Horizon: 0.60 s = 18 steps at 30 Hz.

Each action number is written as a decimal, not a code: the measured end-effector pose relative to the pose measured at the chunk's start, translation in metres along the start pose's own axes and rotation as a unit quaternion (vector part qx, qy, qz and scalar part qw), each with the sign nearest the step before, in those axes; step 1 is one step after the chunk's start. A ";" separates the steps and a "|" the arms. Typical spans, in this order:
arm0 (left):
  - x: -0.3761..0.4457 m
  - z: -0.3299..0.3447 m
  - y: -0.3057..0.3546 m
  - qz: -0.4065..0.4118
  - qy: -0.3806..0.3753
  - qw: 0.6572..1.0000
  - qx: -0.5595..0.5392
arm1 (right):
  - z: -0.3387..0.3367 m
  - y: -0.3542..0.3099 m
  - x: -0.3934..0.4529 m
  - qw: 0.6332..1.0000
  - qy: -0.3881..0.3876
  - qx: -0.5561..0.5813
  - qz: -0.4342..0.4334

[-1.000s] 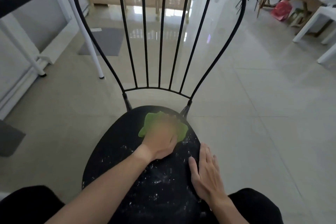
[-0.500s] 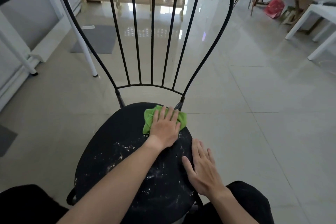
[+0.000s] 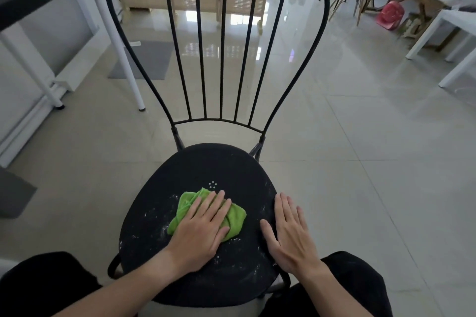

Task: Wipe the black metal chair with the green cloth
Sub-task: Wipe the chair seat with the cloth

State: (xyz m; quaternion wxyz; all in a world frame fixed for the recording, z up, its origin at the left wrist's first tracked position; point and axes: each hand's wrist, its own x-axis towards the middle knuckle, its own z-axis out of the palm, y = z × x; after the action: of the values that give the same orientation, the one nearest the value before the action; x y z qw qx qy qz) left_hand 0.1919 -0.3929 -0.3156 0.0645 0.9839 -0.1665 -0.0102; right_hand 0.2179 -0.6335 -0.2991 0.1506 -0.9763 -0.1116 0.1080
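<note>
My left hand (image 3: 199, 233) lies flat, fingers straight, pressing the green cloth (image 3: 233, 216) onto the middle of the seat. My right hand (image 3: 289, 234) rests open at three o'clock of it, on the seat's right edge. White specks dot the black chair (image 3: 195, 170) seat; its barred back rises at twelve o'clock.
</note>
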 end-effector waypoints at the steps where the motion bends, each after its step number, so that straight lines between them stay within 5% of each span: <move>1: 0.005 0.000 -0.006 -0.031 0.001 0.999 0.008 | 0.000 -0.001 -0.001 1.000 0.004 -0.002 -0.003; 4: 0.036 -0.002 -0.011 -0.153 -0.001 0.988 0.005 | 0.002 -0.002 -0.006 0.999 0.024 -0.018 -0.014; 7: 0.064 -0.004 0.008 -0.182 -0.038 0.982 -0.022 | 0.006 -0.002 -0.014 0.998 0.044 -0.031 -0.019; 14: 0.017 0.001 0.062 0.009 -0.017 1.000 -0.021 | 0.017 0.001 -0.031 0.995 0.098 -0.015 -0.011; 18: -0.048 0.004 0.063 0.052 -0.015 0.998 -0.022 | 0.020 -0.005 -0.036 0.994 0.104 -0.012 -0.024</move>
State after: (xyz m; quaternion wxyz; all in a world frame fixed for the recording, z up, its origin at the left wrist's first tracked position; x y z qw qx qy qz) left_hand 0.1256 -0.4367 -0.3118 0.0839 0.9719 -0.2184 -0.0251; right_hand 0.1777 -0.6328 -0.3102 0.1522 -0.9811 -0.1196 0.0011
